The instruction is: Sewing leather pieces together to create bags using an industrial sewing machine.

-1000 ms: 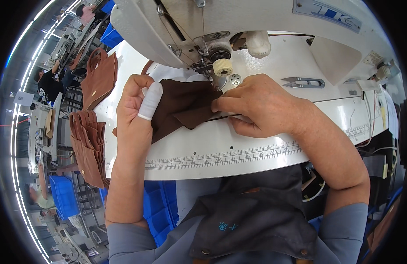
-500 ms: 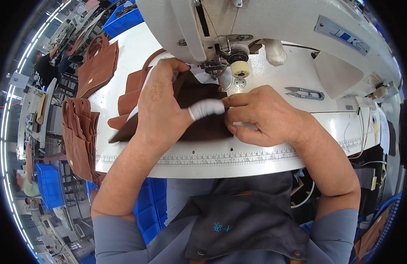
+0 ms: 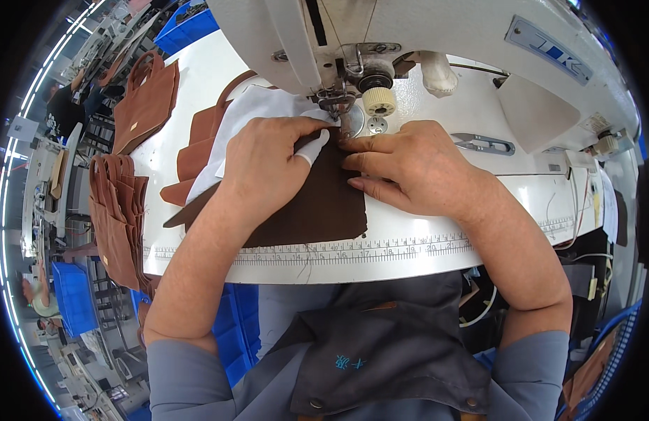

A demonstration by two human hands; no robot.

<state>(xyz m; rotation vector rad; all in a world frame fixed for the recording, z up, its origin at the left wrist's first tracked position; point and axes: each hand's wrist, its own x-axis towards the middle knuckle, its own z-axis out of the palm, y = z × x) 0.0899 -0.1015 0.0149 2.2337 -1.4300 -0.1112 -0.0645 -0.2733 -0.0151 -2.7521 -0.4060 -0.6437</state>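
A dark brown fabric piece (image 3: 314, 203) lies on the white sewing table, its upper corner close under the sewing machine's presser foot (image 3: 336, 105). My left hand (image 3: 265, 158) is closed on its upper part, index finger and white-wrapped thumb brought together near the foot; its other fingers are hidden. On the right edge of the piece rest the fingertips of my right hand (image 3: 419, 165), spread apart. White lining cloth (image 3: 257, 105) spreads behind my left hand, with reddish-brown fabric (image 3: 198, 151) and a strap beside it.
Thread snips (image 3: 482, 144) lie right of the machine. A printed ruler (image 3: 387, 252) runs along the table's front edge. Reddish-brown bags (image 3: 121, 210) hang over the left edge, and another bag (image 3: 147, 105) lies behind them. Blue bins (image 3: 75, 298) stand beyond the table.
The dark brown piece has been laid flatter and its lower edge now reaches the ruler. More white lining shows. My left hand has drawn its thumb in toward the foot; my right fingers have shifted up-left.
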